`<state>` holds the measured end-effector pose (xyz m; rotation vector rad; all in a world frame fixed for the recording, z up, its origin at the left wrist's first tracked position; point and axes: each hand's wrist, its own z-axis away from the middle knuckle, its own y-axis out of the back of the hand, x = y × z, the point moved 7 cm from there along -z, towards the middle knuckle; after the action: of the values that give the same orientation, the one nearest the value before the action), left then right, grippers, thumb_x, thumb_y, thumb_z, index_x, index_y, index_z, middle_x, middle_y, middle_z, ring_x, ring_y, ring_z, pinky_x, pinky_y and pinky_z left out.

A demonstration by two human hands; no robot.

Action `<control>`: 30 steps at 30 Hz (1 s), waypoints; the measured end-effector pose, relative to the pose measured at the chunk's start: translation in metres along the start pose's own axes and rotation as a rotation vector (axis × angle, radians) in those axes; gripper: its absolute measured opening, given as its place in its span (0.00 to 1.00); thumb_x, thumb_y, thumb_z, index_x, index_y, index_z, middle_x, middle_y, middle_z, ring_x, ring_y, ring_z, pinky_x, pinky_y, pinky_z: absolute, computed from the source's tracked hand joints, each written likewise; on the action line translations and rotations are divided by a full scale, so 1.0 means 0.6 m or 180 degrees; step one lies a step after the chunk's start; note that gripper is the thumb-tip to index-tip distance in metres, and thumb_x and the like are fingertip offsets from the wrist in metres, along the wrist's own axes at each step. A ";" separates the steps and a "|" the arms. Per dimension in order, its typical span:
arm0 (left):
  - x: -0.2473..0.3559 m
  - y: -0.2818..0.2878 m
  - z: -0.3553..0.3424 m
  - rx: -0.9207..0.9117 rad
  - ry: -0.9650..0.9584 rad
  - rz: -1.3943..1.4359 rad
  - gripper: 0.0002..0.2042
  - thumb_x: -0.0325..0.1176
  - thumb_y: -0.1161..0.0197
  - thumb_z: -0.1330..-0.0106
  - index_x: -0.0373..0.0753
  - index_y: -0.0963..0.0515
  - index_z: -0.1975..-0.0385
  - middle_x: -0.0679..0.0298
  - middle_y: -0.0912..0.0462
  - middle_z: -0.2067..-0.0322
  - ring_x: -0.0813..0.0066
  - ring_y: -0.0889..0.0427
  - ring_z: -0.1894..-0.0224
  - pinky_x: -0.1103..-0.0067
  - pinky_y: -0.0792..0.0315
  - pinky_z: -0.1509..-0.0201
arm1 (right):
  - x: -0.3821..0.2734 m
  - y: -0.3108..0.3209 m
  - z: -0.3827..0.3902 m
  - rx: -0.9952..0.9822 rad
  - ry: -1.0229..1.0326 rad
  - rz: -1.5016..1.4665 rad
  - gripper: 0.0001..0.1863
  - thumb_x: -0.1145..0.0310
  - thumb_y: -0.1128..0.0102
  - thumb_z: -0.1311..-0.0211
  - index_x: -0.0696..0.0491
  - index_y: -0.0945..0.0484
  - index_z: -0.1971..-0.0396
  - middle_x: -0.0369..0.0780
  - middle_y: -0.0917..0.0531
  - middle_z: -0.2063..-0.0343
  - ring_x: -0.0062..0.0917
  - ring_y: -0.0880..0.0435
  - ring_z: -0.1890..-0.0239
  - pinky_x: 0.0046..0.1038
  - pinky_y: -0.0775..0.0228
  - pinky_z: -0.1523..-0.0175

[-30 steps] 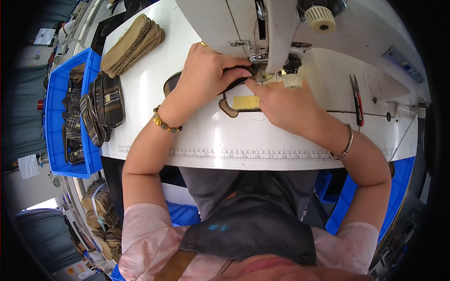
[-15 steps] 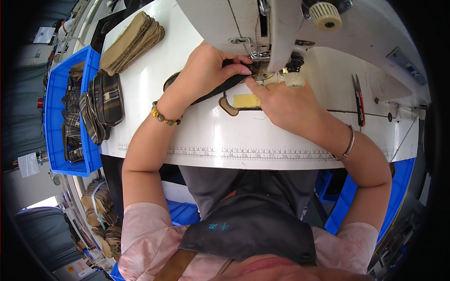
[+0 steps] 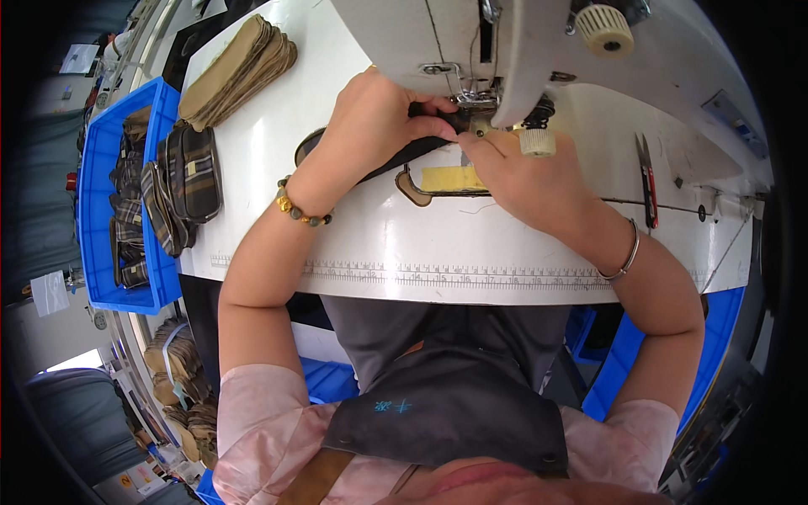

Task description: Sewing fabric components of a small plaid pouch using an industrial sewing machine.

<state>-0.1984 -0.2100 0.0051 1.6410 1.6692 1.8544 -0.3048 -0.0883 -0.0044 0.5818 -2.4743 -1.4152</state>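
Note:
My left hand (image 3: 379, 118) is closed on a long dark fabric piece (image 3: 383, 164), thumb and fingertips at the presser foot (image 3: 475, 99) of the sewing machine (image 3: 526, 34). My right hand (image 3: 526, 172) lies open just right of it, index finger extended to the piece's edge beside the left thumb, other fingers partly hidden behind a cream knob (image 3: 539, 143). Under my right hand is a yellow patch (image 3: 446, 178), with a small dark-edged tan piece (image 3: 412, 189) to its left.
Stacked tan pieces (image 3: 236, 71) and plaid fabric pieces (image 3: 187, 168) lie left on the white table (image 3: 387, 240), beside a blue crate (image 3: 93, 194) of more plaid pieces. Red-handled scissors (image 3: 648, 181) lie right. A printed ruler (image 3: 429, 273) runs along the front edge. Blue bins (image 3: 606, 391) sit below.
Both hands have shifted slightly right, and my left hand also a little up, with the dark piece moving along. The machine sits slightly farther right in the view.

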 end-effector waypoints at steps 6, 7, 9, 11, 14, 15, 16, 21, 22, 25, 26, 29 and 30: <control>-0.014 -0.005 -0.004 -0.0193 0.0234 0.0151 0.14 0.36 0.20 0.50 0.41 0.11 0.64 0.64 0.11 0.71 0.69 0.13 0.68 0.77 0.22 0.61 | 0.016 -0.007 -0.006 0.0240 0.0116 0.0059 0.12 0.70 0.35 0.49 0.46 0.17 0.62 0.36 0.26 0.85 0.30 0.21 0.82 0.31 0.30 0.78; -0.015 -0.005 -0.005 -0.0192 0.0193 0.0307 0.13 0.35 0.21 0.49 0.40 0.11 0.64 0.64 0.11 0.70 0.69 0.13 0.67 0.77 0.22 0.60 | 0.016 -0.007 -0.007 0.0251 0.0100 0.0114 0.12 0.70 0.35 0.49 0.46 0.17 0.62 0.37 0.26 0.85 0.31 0.21 0.82 0.31 0.30 0.78; -0.016 -0.005 -0.005 -0.0184 0.0155 0.0465 0.12 0.35 0.21 0.48 0.40 0.11 0.64 0.64 0.10 0.69 0.70 0.13 0.67 0.77 0.22 0.59 | 0.013 -0.005 -0.008 0.0209 0.0115 0.0153 0.11 0.71 0.35 0.50 0.48 0.18 0.63 0.37 0.26 0.85 0.31 0.20 0.81 0.31 0.29 0.78; -0.018 -0.005 -0.005 -0.0156 0.0138 0.0632 0.10 0.34 0.23 0.45 0.39 0.11 0.65 0.62 0.10 0.68 0.68 0.13 0.66 0.77 0.22 0.59 | 0.011 -0.004 -0.011 0.0167 0.0131 0.0190 0.11 0.72 0.35 0.51 0.49 0.19 0.64 0.37 0.25 0.84 0.32 0.20 0.81 0.31 0.29 0.77; -0.019 -0.008 -0.007 -0.0088 0.0082 0.0520 0.10 0.34 0.23 0.45 0.38 0.11 0.66 0.59 0.10 0.69 0.66 0.13 0.67 0.76 0.22 0.59 | 0.005 0.009 -0.015 0.0387 0.0277 0.0278 0.11 0.74 0.35 0.52 0.52 0.20 0.66 0.35 0.25 0.83 0.30 0.20 0.81 0.30 0.28 0.77; -0.021 -0.009 -0.008 -0.0077 0.0088 0.0521 0.10 0.34 0.23 0.45 0.38 0.11 0.66 0.59 0.10 0.69 0.66 0.13 0.67 0.76 0.22 0.59 | 0.003 0.011 -0.017 0.0336 0.0313 0.0273 0.10 0.74 0.35 0.52 0.53 0.20 0.66 0.34 0.25 0.82 0.30 0.20 0.80 0.29 0.28 0.77; -0.020 -0.009 -0.008 -0.0040 0.0001 0.0400 0.10 0.35 0.24 0.44 0.38 0.11 0.66 0.58 0.11 0.69 0.65 0.14 0.68 0.76 0.22 0.59 | 0.002 0.010 -0.018 0.0284 0.0350 0.0268 0.10 0.75 0.36 0.52 0.54 0.21 0.67 0.33 0.25 0.81 0.29 0.20 0.80 0.29 0.28 0.77; -0.024 -0.010 -0.011 -0.0138 0.0120 0.0503 0.10 0.35 0.24 0.44 0.39 0.10 0.66 0.56 0.12 0.70 0.61 0.15 0.68 0.74 0.22 0.59 | -0.003 0.010 -0.023 0.0390 0.0337 0.0361 0.07 0.75 0.36 0.49 0.54 0.21 0.69 0.32 0.27 0.81 0.26 0.21 0.80 0.27 0.29 0.77; -0.024 -0.011 -0.011 -0.0176 0.0186 0.0532 0.10 0.36 0.24 0.44 0.40 0.10 0.65 0.56 0.12 0.70 0.61 0.16 0.66 0.73 0.22 0.58 | -0.002 0.011 -0.023 0.0407 0.0325 0.0335 0.06 0.75 0.36 0.48 0.53 0.21 0.69 0.32 0.28 0.81 0.25 0.22 0.80 0.27 0.29 0.77; -0.029 -0.011 -0.008 -0.0137 0.0167 0.0441 0.10 0.38 0.24 0.45 0.42 0.10 0.65 0.57 0.12 0.70 0.62 0.18 0.62 0.73 0.23 0.56 | 0.005 -0.011 -0.015 -0.0350 0.0250 0.0414 0.16 0.72 0.40 0.44 0.52 0.21 0.54 0.33 0.19 0.66 0.25 0.15 0.67 0.24 0.24 0.67; -0.029 -0.008 -0.007 -0.0063 0.0079 0.0323 0.10 0.38 0.24 0.45 0.43 0.09 0.65 0.58 0.12 0.70 0.63 0.20 0.61 0.73 0.23 0.55 | 0.004 -0.012 -0.016 -0.0345 0.0253 0.0412 0.16 0.72 0.40 0.44 0.52 0.21 0.54 0.33 0.19 0.66 0.25 0.15 0.67 0.24 0.24 0.67; -0.026 -0.009 -0.006 -0.0092 0.0125 0.0315 0.10 0.39 0.24 0.45 0.45 0.09 0.65 0.61 0.12 0.70 0.64 0.21 0.60 0.73 0.23 0.54 | 0.005 -0.015 -0.015 -0.0368 0.0198 0.0350 0.14 0.72 0.41 0.43 0.52 0.22 0.56 0.33 0.20 0.66 0.25 0.16 0.67 0.24 0.24 0.66; -0.025 -0.010 -0.005 -0.0096 0.0125 0.0316 0.10 0.39 0.24 0.45 0.45 0.09 0.65 0.61 0.12 0.70 0.64 0.21 0.60 0.73 0.23 0.54 | 0.000 -0.006 -0.019 -0.0126 0.0294 0.0368 0.11 0.74 0.39 0.47 0.53 0.22 0.61 0.32 0.23 0.74 0.24 0.19 0.73 0.24 0.28 0.72</control>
<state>-0.1979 -0.2206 -0.0077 1.7158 1.5936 1.9596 -0.2998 -0.0985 -0.0018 0.4769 -2.3623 -1.3589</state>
